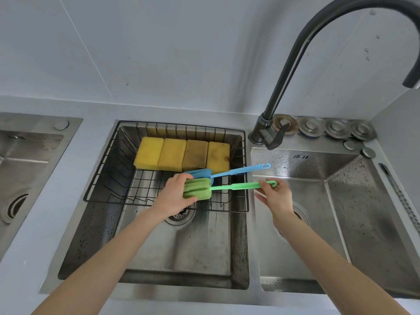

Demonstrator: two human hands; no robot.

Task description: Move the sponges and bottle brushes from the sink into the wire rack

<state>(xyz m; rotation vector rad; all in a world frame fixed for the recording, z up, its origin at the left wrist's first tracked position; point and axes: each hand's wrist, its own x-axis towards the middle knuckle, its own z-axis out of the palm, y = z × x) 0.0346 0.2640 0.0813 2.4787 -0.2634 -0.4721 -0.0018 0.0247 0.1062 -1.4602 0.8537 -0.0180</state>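
Note:
A black wire rack sits across the back of the middle sink basin. Several yellow sponges lie side by side along its far wall. A blue bottle brush rests in the rack with its handle sticking out over the right rim. My left hand grips the foam head of a green bottle brush just above the rack's front right part. My right hand pinches the hooked end of its green handle, over the right basin.
A dark curved faucet rises behind the divider between the middle and right basin. Round metal caps line the ledge behind the right basin. Another sink lies at far left. A drain strainer lies under the rack.

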